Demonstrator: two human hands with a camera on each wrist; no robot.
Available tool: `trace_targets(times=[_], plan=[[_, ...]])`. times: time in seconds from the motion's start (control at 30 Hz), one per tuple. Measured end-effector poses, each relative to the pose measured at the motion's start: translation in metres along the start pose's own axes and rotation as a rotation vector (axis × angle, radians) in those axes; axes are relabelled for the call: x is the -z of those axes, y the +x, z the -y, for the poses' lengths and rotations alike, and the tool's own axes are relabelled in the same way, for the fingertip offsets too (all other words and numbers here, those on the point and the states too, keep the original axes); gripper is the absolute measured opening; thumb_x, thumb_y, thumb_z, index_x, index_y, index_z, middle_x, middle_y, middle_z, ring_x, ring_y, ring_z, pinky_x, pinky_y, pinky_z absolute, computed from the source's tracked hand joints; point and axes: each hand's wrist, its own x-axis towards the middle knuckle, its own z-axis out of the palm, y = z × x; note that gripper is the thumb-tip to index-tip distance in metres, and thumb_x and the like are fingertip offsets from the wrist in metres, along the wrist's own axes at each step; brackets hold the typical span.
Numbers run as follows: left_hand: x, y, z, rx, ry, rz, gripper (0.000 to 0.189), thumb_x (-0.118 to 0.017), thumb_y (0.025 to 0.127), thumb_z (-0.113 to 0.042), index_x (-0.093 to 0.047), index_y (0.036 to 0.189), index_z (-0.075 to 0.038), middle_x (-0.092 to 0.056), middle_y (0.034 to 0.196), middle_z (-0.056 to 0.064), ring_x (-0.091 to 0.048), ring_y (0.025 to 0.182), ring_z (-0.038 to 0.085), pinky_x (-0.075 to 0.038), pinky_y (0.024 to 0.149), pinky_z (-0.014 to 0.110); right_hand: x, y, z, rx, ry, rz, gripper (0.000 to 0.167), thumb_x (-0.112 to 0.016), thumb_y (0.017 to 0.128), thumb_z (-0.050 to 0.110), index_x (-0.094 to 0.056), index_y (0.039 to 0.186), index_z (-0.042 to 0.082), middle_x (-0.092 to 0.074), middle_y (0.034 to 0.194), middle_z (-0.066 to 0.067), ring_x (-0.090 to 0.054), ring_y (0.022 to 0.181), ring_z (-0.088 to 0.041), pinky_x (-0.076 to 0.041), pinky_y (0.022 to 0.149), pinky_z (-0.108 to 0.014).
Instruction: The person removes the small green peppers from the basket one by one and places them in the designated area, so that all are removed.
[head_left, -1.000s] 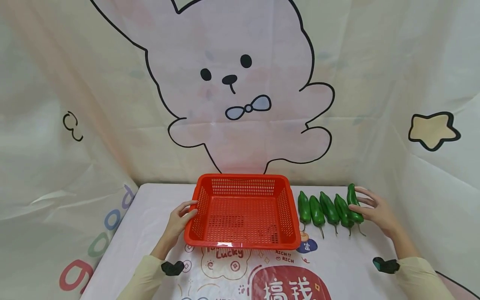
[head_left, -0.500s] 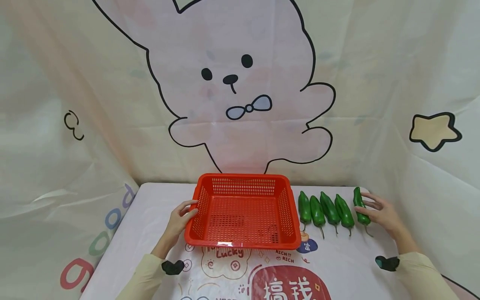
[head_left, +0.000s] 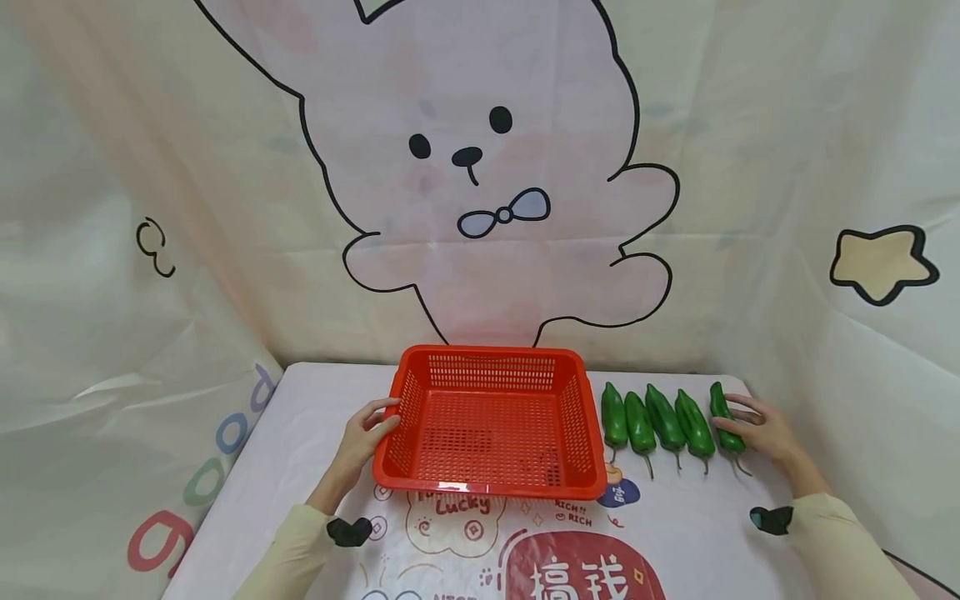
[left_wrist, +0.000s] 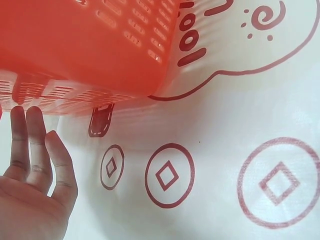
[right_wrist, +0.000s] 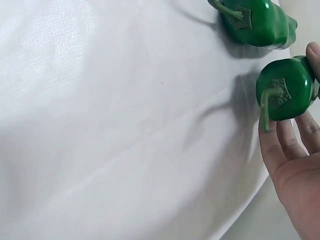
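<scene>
A red plastic basket (head_left: 491, 487) with a slotted wall stands in the middle of the table in the head view, nothing inside it. My left hand (head_left: 358, 442) holds its left rim, with thumb and index finger over the edge. Lower fingers (left_wrist: 36, 132) lie against the outer wall in the left wrist view. At the table's right end my right hand (head_left: 774, 435) grips a green chili pepper (right_wrist: 280, 82) between thumb and fingers, its stem toward me. Several more green peppers (head_left: 694, 425) lie in a row between this one and the basket, stems toward me.
A white printed cloth (head_left: 712, 533) covers the table. A fabric backdrop (head_left: 480, 275) with a cartoon animal rises right behind it, and fabric side walls (head_left: 892, 367) stand close on the left and right.
My right hand has moved the held pepper rightward, away from its neighbour, opening a gap in the row. The left hand and basket have stayed put; the head view has shifted slightly.
</scene>
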Motion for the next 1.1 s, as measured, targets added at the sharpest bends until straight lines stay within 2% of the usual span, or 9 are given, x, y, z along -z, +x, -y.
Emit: trace_targets(times=[0.1,0.2,0.33,0.47,0.77,0.9,1.0,1.07,1.1], plan=[[0.0,0.0,-0.001,0.005,0.002,-0.01,0.04,-0.071,0.098,-0.021,-0.061,0.137,-0.012,-0.058,0.127,0.019,-0.06,0.106,0.032,-0.059,0.082,0.039,-0.001,0.001,-0.001,-0.022,-0.03,0.002,0.074,-0.073,0.097,0.029,-0.037,0.148,-0.01,-0.041,0.141,-0.043,-0.061,0.116,-0.024,-0.051,0.073,-0.018],[0.0,-0.001,0.0,0.007,-0.001,-0.015,0.04,-0.07,0.098,-0.019,-0.062,0.136,-0.012,-0.058,0.126,0.019,-0.061,0.104,0.032,-0.059,0.081,0.039,-0.002,0.003,-0.002,-0.049,-0.06,0.013,0.077,-0.072,0.097,0.033,-0.036,0.148,-0.012,-0.04,0.141,-0.044,-0.047,0.128,-0.052,-0.049,0.072,-0.019],[0.0,-0.001,0.0,0.01,-0.003,-0.016,0.039,-0.069,0.099,-0.017,-0.062,0.136,-0.012,-0.058,0.124,0.019,-0.062,0.103,0.032,-0.06,0.08,0.04,-0.003,0.004,-0.005,-0.084,-0.079,0.01,0.079,-0.072,0.097,0.035,-0.036,0.147,-0.013,-0.04,0.14,-0.045,-0.041,0.129,-0.059,-0.05,0.075,-0.024],[0.0,-0.002,0.0,0.011,0.003,-0.021,0.038,-0.069,0.099,-0.017,-0.062,0.136,-0.013,-0.059,0.125,0.019,-0.061,0.103,0.032,-0.06,0.08,0.04,-0.007,0.005,-0.007,-0.075,-0.084,-0.014,0.077,-0.072,0.096,0.037,-0.04,0.145,-0.013,-0.044,0.138,-0.043,-0.044,0.127,-0.058,-0.05,0.077,-0.027],[0.0,-0.002,0.0,0.014,-0.004,-0.011,0.04,-0.07,0.099,-0.019,-0.061,0.137,-0.013,-0.057,0.129,0.019,-0.06,0.107,0.033,-0.059,0.082,0.04,-0.012,0.0,-0.004,-0.019,-0.093,-0.054,0.067,-0.072,0.097,0.035,-0.05,0.139,-0.012,-0.054,0.132,-0.037,-0.052,0.12,-0.049,-0.047,0.07,-0.016],[0.0,-0.001,0.001,0.009,-0.006,-0.008,0.04,-0.07,0.099,-0.019,-0.061,0.138,-0.013,-0.057,0.128,0.019,-0.06,0.106,0.033,-0.059,0.081,0.04,-0.011,-0.002,-0.004,-0.012,-0.079,-0.073,0.065,-0.074,0.096,0.035,-0.053,0.136,-0.011,-0.057,0.129,-0.036,-0.062,0.102,-0.017,-0.052,0.069,-0.021],[0.0,-0.001,0.001,0.008,-0.003,-0.01,0.041,-0.07,0.099,-0.019,-0.06,0.138,-0.013,-0.057,0.129,0.019,-0.06,0.107,0.033,-0.059,0.082,0.04,-0.01,-0.002,-0.005,0.002,-0.056,-0.072,0.064,-0.074,0.096,0.033,-0.053,0.136,-0.012,-0.056,0.13,-0.037,-0.052,0.091,0.008,-0.054,0.068,-0.023],[0.0,-0.001,0.0,0.012,-0.002,-0.015,0.041,-0.07,0.099,-0.019,-0.06,0.138,-0.013,-0.057,0.129,0.019,-0.06,0.107,0.033,-0.059,0.082,0.04,-0.01,-0.004,-0.005,0.003,-0.049,-0.068,0.065,-0.073,0.096,0.033,-0.052,0.137,-0.013,-0.054,0.132,-0.038,-0.048,0.09,0.012,-0.054,0.069,-0.023],[0.0,-0.001,0.0,0.012,-0.001,-0.017,0.041,-0.07,0.099,-0.019,-0.06,0.138,-0.013,-0.057,0.129,0.019,-0.06,0.107,0.033,-0.059,0.082,0.04,-0.01,-0.004,-0.005,0.005,-0.051,-0.061,0.065,-0.072,0.097,0.034,-0.051,0.138,-0.013,-0.052,0.133,-0.038,-0.053,0.094,0.007,-0.054,0.069,-0.022]])
